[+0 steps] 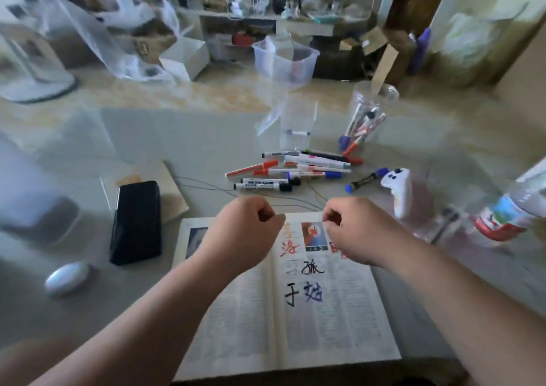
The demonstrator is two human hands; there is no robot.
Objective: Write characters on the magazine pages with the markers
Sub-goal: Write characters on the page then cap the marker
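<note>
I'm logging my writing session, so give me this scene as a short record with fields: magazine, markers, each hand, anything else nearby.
magazine: lies open; red, black and blue characters on right page
markers: loose pile beyond magazine, more in clear jar
left hand: curled above magazine, no marker visible
right hand: curled at page's top, grip unclear
phone: black, left of magazine
</note>
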